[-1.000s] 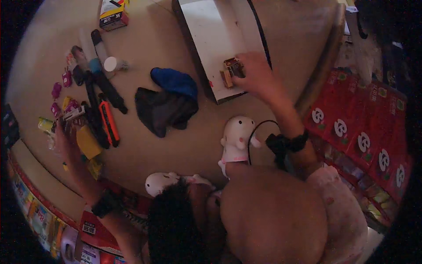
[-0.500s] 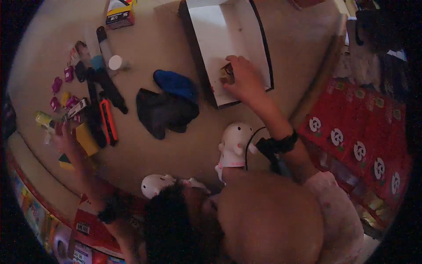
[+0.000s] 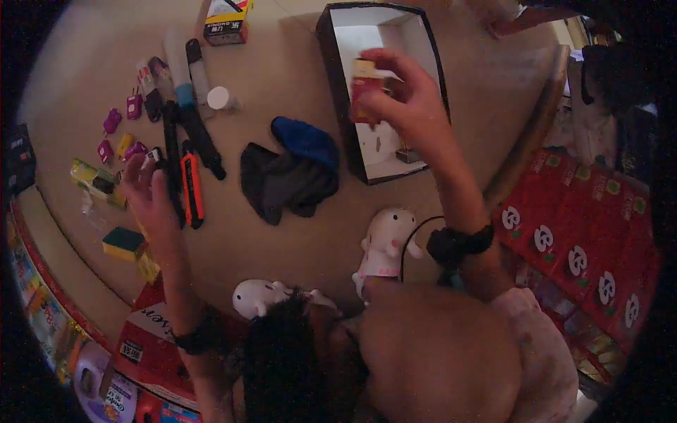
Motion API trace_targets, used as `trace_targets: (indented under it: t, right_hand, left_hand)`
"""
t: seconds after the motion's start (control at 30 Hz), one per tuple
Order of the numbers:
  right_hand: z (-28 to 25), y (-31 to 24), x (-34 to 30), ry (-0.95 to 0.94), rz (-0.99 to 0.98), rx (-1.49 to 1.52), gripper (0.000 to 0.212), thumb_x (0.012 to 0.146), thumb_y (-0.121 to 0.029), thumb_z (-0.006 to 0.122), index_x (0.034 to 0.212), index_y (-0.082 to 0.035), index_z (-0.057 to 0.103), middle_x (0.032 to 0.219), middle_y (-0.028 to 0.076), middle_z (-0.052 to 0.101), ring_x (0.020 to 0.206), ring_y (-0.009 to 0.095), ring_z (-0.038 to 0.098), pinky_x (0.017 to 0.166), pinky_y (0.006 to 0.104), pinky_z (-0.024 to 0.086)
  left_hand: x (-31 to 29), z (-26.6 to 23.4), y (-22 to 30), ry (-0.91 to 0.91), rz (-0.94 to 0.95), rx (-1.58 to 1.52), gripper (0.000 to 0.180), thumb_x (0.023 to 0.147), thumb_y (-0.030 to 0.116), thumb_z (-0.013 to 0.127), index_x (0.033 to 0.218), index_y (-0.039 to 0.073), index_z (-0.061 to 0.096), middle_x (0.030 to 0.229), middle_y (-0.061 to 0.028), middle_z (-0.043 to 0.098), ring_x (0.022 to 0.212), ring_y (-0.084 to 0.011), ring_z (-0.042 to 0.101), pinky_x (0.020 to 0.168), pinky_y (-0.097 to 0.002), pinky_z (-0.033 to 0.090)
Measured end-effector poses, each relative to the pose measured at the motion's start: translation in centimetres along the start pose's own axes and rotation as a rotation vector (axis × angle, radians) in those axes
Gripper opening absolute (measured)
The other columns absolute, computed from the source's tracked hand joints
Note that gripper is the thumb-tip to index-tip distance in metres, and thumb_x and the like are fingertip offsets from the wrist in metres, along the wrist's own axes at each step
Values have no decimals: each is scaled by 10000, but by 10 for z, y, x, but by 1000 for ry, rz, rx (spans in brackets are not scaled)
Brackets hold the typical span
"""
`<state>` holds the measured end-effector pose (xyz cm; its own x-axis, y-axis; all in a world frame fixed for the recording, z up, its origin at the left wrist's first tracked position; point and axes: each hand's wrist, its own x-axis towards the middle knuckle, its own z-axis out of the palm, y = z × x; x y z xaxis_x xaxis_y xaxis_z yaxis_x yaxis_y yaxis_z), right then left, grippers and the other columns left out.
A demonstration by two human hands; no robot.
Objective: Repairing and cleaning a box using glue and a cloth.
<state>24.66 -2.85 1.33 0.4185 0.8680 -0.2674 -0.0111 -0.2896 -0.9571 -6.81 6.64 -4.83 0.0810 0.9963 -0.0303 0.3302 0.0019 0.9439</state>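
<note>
My right hand point(image 3: 412, 99) grips a small red and yellow carton point(image 3: 367, 92) above an open black box point(image 3: 343, 92) with a white inside. Down in the box's near end, a small dark object point(image 3: 406, 154) is partly hidden by my wrist. Over at the left, my left hand point(image 3: 149, 194) hovers with fingers slightly apart and nothing visible in it. Its fingertips are near several purple pieces point(image 3: 135, 150), a yellow-wrapped pack point(image 3: 92, 176) and black bar-shaped tools. Closer to me lies a green and yellow sponge point(image 3: 123, 242).
An orange and black utility knife point(image 3: 190, 187) lies beside grey-blue folded cloth point(image 3: 293, 169). Beyond them are a white-capped bottle point(image 3: 220, 99) and a yellow-black carton point(image 3: 227, 25). White plush-like figures point(image 3: 391, 233) sit near my arms. Red packages point(image 3: 571, 218) line the right side.
My right hand has risen from the box's near end and now shows the red and yellow carton. My left hand has moved up and right. The whole view has shifted slightly.
</note>
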Motion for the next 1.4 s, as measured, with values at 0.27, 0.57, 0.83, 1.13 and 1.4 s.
trace_targets:
  t: [0.27,0.57,0.83,1.13,1.4]
  right_hand:
    - [98,25,97,-183,-535,-821,449,621,-182,673,994,19,524,878,208,554,812,326,571,735,388,460]
    - [123,109,129,-75,-526,-1031,493,692,-182,630,1101,20,444,1017,239,474,914,396,512,767,439,445]
    - [60,10,43,-128,-715,-891,475,685,-127,599,1124,-28,449,1118,193,464,1055,327,451,876,387,397]
    - [-103,42,-8,-538,-165,-1371,331,627,-95,614,937,-8,535,934,137,535,923,301,493,801,377,420]
    - [-115,81,-3,-637,-426,-1633,474,560,-172,685,990,-62,517,945,107,545,971,298,470,828,381,396]
  left_hand:
    - [-19,3,5,-7,-96,-53,400,843,55,449,1220,19,317,1222,-132,388,1125,-227,413,931,-326,339]
    - [-22,7,-22,-92,-152,-63,416,839,54,447,1232,17,314,1225,-136,394,1118,-225,419,935,-323,340]
    - [-23,-12,-22,-62,-162,73,383,853,72,436,1215,-4,337,1215,-138,417,1107,-229,432,931,-328,345]
    - [-19,8,-42,-147,-133,-24,344,863,76,440,1188,-12,371,1184,-133,447,1084,-216,454,923,-318,351]
    - [-28,25,-23,-120,-208,-95,345,864,74,436,1190,-6,357,1176,-136,454,1062,-203,468,909,-310,359]
